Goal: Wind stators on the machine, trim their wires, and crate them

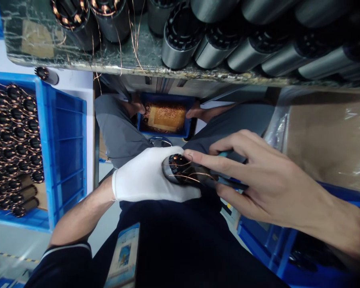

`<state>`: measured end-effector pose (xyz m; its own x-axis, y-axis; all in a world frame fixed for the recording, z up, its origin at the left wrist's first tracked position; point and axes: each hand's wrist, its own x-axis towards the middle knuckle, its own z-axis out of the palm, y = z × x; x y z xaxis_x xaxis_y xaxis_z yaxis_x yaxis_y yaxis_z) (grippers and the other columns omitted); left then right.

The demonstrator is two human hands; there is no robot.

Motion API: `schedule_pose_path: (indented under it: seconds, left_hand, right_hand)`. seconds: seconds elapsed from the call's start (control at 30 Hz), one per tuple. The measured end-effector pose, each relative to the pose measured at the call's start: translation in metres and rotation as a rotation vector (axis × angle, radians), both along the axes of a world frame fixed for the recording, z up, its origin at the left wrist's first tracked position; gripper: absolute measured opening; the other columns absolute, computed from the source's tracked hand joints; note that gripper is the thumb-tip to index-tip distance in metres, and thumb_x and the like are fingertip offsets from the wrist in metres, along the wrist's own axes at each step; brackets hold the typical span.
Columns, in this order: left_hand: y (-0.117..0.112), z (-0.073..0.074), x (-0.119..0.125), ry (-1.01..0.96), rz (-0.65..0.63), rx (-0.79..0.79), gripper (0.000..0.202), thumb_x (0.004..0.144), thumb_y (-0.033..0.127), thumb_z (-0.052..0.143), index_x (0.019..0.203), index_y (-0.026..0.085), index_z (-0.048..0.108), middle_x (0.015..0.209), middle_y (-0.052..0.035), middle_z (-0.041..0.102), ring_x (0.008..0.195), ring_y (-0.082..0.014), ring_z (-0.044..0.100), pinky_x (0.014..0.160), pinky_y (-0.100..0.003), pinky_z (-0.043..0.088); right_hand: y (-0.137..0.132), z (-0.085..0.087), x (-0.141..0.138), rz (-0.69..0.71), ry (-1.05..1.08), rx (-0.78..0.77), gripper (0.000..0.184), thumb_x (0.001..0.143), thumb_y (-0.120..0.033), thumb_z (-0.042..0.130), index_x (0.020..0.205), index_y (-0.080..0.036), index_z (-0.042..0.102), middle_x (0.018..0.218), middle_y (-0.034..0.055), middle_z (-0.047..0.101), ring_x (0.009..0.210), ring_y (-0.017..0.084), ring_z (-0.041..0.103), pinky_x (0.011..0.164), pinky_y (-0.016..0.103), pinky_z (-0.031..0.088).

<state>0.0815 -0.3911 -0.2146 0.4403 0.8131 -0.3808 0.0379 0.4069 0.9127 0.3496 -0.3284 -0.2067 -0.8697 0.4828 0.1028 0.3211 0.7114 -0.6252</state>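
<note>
My left hand [147,176], in a white glove, is wrapped around a motor stator [169,170], a grey metal cylinder with copper windings. Its open end faces up and to the right, and loose copper wires [195,176] stick out of it. My bare right hand [258,172] is closed on a pair of pliers [232,183] with dark handles and a bit of teal. The pliers' jaws are blurred near the wires. My right index finger reaches to the stator's rim, by a thin wire.
Wound stators [109,20] and bare metal cylinders [180,40] stand on a worn bench [39,40] ahead. A blue crate [63,140] of stators is on the left. Between my feet sits a blue bin [165,96] with copper scraps. Plastic-covered cardboard [327,136] lies right.
</note>
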Motion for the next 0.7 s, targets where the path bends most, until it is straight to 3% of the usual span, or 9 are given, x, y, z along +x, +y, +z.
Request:
schedule_pose_path:
  seconds: [0.27, 0.5, 0.6, 0.7]
  left_hand:
    - [0.0025, -0.0002, 0.0026, -0.11, -0.078, -0.079, 0.03, 0.087, 0.027, 0.093, 0.111, 0.018, 0.079, 0.103, -0.0009, 0.084, 0.092, -0.02, 0.079, 0.082, -0.029, 0.062]
    - [0.0035, -0.0015, 0.0002, -0.09, -0.131, -0.123, 0.029, 0.088, 0.033, 0.093, 0.108, 0.017, 0.079, 0.101, -0.0003, 0.082, 0.094, -0.0196, 0.077, 0.083, -0.028, 0.061]
    - [0.003, -0.0017, 0.0021, -0.12, -0.123, -0.144, 0.026, 0.087, 0.03, 0.092, 0.103, 0.017, 0.077, 0.097, 0.001, 0.08, 0.087, -0.0172, 0.075, 0.079, -0.027, 0.06]
    - [0.0025, -0.0024, 0.004, -0.163, -0.117, -0.179, 0.025, 0.086, 0.027, 0.093, 0.101, 0.018, 0.075, 0.095, 0.0021, 0.078, 0.083, -0.0147, 0.071, 0.077, -0.026, 0.059]
  right_hand:
    - [0.0053, 0.0037, 0.0012, 0.041, -0.013, -0.028, 0.078, 0.101, -0.01, 0.062, 0.176, -0.032, 0.053, 0.12, 0.0101, 0.067, 0.103, 0.031, 0.066, 0.09, 0.049, 0.058]
    - [0.0052, 0.0004, -0.0005, 0.084, 0.001, -0.109, 0.079, 0.103, -0.006, 0.058, 0.177, -0.032, 0.049, 0.121, 0.009, 0.061, 0.105, 0.029, 0.063, 0.093, 0.048, 0.057]
    - [0.0054, -0.0005, -0.0013, 0.092, -0.008, -0.061, 0.072, 0.102, -0.009, 0.057, 0.171, -0.03, 0.057, 0.12, 0.0095, 0.062, 0.104, 0.03, 0.064, 0.09, 0.047, 0.056]
    - [0.0045, -0.0023, 0.0001, 0.114, -0.039, 0.047, 0.066, 0.105, -0.012, 0.056, 0.169, -0.027, 0.059, 0.108, 0.0069, 0.065, 0.088, 0.027, 0.061, 0.076, 0.041, 0.053]
